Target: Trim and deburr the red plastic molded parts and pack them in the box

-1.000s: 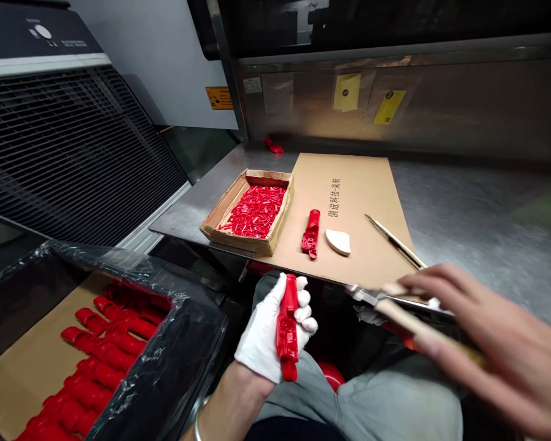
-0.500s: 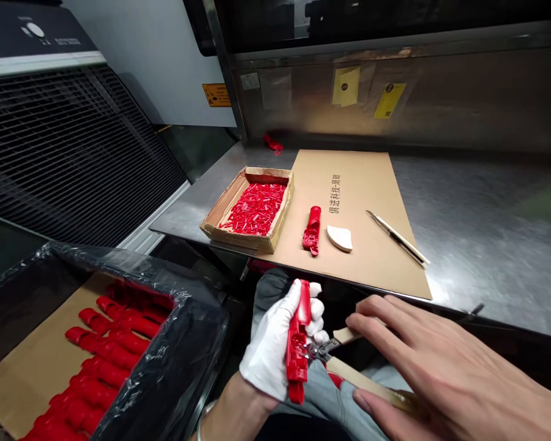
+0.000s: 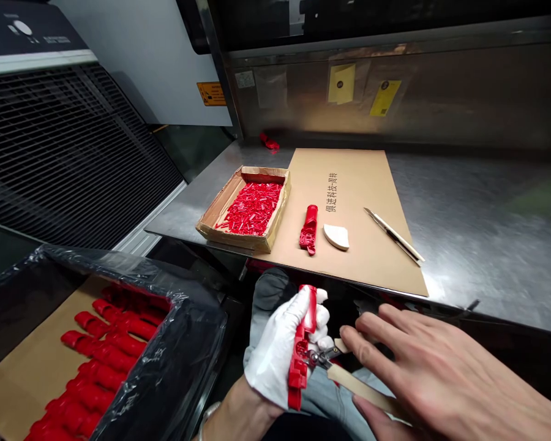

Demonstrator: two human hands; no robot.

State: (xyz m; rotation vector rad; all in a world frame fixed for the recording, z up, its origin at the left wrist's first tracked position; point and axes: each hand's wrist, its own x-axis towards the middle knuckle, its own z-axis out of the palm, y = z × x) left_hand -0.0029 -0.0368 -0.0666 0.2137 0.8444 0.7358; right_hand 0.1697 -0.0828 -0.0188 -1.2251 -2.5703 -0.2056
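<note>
A white glove covers my left hand [image 3: 278, 349], which is wrapped round a red plastic part [image 3: 298, 367] above my lap. My bare right hand [image 3: 422, 367] holds cutting pliers [image 3: 362, 387] with cream handles, and their metal jaws touch the side of the red part near its middle. On the cardboard sheet [image 3: 358, 184] lie a second red part [image 3: 308, 229], a white wedge-shaped piece [image 3: 336, 236] and a thin knife-like tool [image 3: 393, 236].
An open cardboard box [image 3: 270, 236] of small red scraps stands left of the sheet on the metal table [image 3: 477, 233]. At the lower left, a plastic-lined bin [image 3: 188, 331] holds several red parts [image 3: 103, 349]. A red scrap [image 3: 269, 143] lies at the back.
The view has shifted slightly. My left hand and the red part have moved a little right and tilted, and my right hand's fingers have shifted on the pliers.
</note>
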